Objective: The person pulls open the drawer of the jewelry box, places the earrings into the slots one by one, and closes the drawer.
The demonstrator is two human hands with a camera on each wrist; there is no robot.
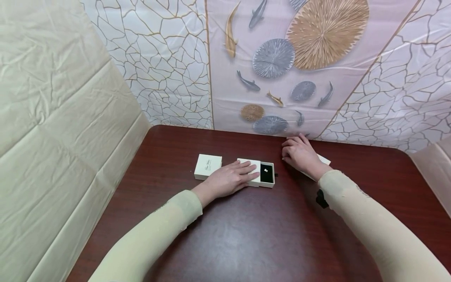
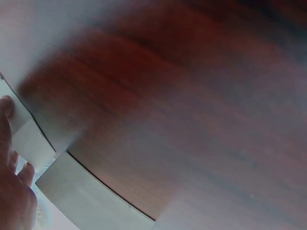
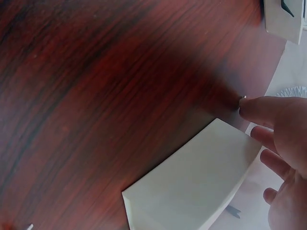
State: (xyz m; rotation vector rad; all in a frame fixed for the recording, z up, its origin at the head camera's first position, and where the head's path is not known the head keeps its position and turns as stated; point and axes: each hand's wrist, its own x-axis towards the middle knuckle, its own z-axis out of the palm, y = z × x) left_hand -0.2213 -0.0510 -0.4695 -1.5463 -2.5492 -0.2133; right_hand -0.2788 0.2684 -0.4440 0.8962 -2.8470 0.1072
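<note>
My left hand (image 1: 230, 179) lies with fairly straight fingers across the top of a small white sliding jewelry box (image 1: 249, 162). Its drawer (image 1: 267, 184) is pulled partway out to the right, showing a black insert (image 1: 266, 176) with a tiny shiny piece on it. Farther right, my right hand (image 1: 300, 153) is low over the table's back part. In the right wrist view, its thumb and a finger come together on a tiny pale piece (image 3: 244, 97), too small to identify. Another white box (image 3: 192, 177) sits beside that hand, partly hidden by it in the head view.
A closed white box with printed lettering (image 1: 208, 166) stands left of the left hand. The dark reddish-brown table (image 1: 246, 235) meets a patterned cloth (image 1: 169, 58) at its back edge. Cream cloth (image 1: 70, 117) hangs along the left side.
</note>
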